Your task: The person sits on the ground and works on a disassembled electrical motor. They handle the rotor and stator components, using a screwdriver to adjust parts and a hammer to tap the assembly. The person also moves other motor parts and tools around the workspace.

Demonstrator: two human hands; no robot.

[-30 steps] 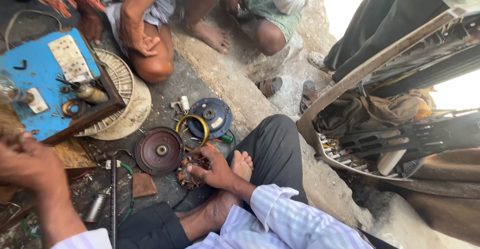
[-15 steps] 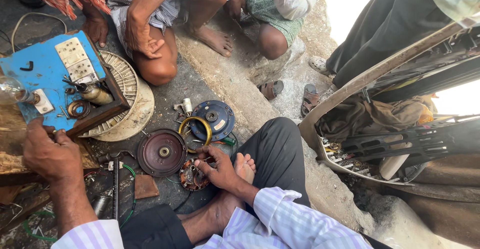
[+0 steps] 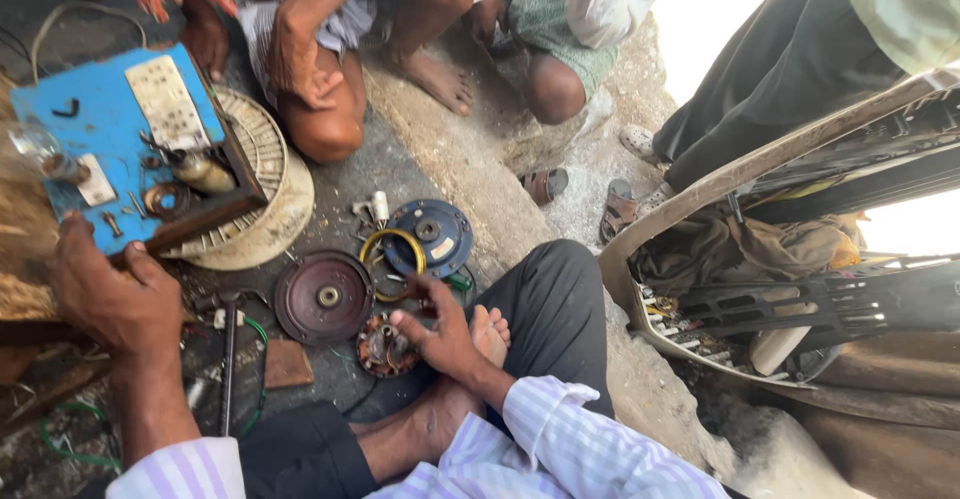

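1. Head view, the work in hand: the person sits on the ground among parts of a taken-apart motor. The right hand (image 3: 440, 329) hovers open, fingers spread and gripping nothing, just above the copper-wound stator (image 3: 385, 347) lying by the person's bare foot (image 3: 488, 334). It reads as a reach among the loose parts.
2. Same view, the other hand: the left hand (image 3: 105, 294) rests loosely curled at the lower edge of the blue switch board (image 3: 110, 139); whether it grips anything I cannot tell.
3. Next move, as I judge it: closing on the stator calls for a short drop of the right hand, fingers around its rim.
4. Edges and room: the maroon round cover (image 3: 323, 299) lies just left of the stator, the blue end cover (image 3: 432, 236) and yellow ring (image 3: 390, 249) just beyond. A hammer (image 3: 229, 359) and green wire (image 3: 258, 359) crowd the left; the person's knee bounds the right.
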